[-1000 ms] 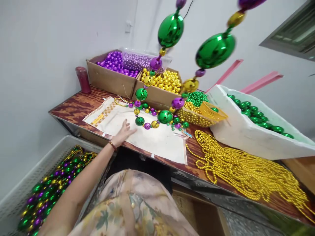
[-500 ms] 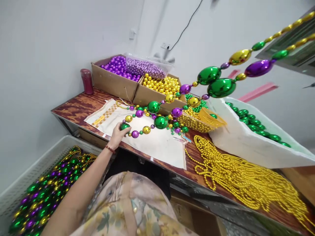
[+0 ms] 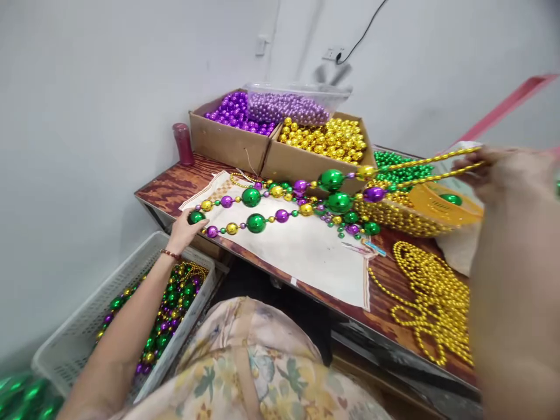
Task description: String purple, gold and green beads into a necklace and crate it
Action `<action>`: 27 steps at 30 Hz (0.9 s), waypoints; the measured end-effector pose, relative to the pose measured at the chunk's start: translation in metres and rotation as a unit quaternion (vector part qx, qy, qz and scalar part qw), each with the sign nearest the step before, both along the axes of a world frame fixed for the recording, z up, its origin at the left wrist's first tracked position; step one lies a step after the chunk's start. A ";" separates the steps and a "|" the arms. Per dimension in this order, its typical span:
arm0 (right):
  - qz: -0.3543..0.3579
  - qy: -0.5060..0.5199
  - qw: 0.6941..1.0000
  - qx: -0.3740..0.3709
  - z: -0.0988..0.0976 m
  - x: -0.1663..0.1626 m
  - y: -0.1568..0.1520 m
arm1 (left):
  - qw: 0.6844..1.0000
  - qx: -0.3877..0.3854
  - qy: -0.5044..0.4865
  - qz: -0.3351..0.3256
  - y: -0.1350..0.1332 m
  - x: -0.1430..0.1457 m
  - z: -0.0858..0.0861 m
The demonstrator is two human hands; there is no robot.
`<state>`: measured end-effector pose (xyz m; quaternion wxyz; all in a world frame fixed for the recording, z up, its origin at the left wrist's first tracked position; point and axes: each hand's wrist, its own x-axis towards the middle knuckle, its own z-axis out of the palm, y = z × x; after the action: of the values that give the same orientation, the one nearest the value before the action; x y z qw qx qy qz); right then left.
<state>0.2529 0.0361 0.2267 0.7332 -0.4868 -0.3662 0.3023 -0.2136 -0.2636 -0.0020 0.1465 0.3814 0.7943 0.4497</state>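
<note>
A bead necklace [image 3: 256,223] of green, purple and gold beads stretches in two strands above the white cloth [image 3: 284,262]. My left hand [image 3: 186,227] is closed around the large green bead [image 3: 196,217] at its left end. At the right, my right hand [image 3: 492,169] grips the thin gold strands of the same necklace; its fingers are partly blurred. More strung beads [image 3: 350,219] lie on the cloth behind it. Beside them rests a small blue-handled tool [image 3: 373,248], its kind unclear.
Cardboard boxes hold purple beads [image 3: 238,114] and gold beads [image 3: 324,140]. A yellow basket [image 3: 441,201] stands right of them. Gold bead strings [image 3: 433,303] cover the table's right side. A white crate [image 3: 65,350] of necklaces sits at lower left, and a red bottle [image 3: 182,144] stands at the back.
My right hand has come into view, holding the gold strands. The necklace hangs lower and flatter, and my left hand has moved left, nearer the crate. The view has swung left.
</note>
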 end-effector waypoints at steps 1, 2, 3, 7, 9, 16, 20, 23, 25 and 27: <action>0.031 -0.016 0.999 -0.041 -0.009 0.001 0.004 | 1.000 -0.015 0.017 0.011 -0.005 -0.005 0.001; 0.059 -0.028 0.995 -0.075 -0.019 0.001 0.007 | 0.999 -0.028 0.028 0.020 -0.011 -0.010 0.003; 0.076 -0.031 0.992 -0.095 -0.028 0.000 0.008 | 0.998 -0.039 0.035 0.027 -0.017 -0.015 0.005; 0.114 -0.010 0.988 -0.108 -0.059 -0.021 0.000 | 0.993 -0.080 0.068 0.062 -0.042 -0.036 0.008; 0.143 -0.004 0.983 -0.115 -0.071 -0.038 -0.008 | 0.988 -0.101 0.082 0.085 -0.058 -0.048 0.006; 0.303 -0.009 0.941 -0.148 -0.106 -0.122 -0.049 | 0.950 -0.217 0.088 0.207 -0.155 -0.095 -0.018; 0.407 -0.016 0.898 -0.165 -0.129 -0.182 -0.081 | 0.917 -0.280 0.075 0.273 -0.231 -0.109 -0.042; 0.484 -0.024 0.860 -0.162 -0.148 -0.224 -0.105 | 0.887 -0.335 0.047 0.316 -0.280 -0.110 -0.062; 0.531 -0.041 0.833 -0.149 -0.162 -0.248 -0.119 | 0.865 -0.369 0.026 0.340 -0.306 -0.107 -0.076; 0.571 -0.063 0.807 -0.138 -0.175 -0.269 -0.134 | 0.845 -0.394 0.007 0.360 -0.327 -0.103 -0.089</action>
<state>-0.0163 -0.0977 0.0518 0.3286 -0.3044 -0.5778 0.6823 -0.3168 -0.5903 -0.0915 0.1065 -0.0183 0.9872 0.1172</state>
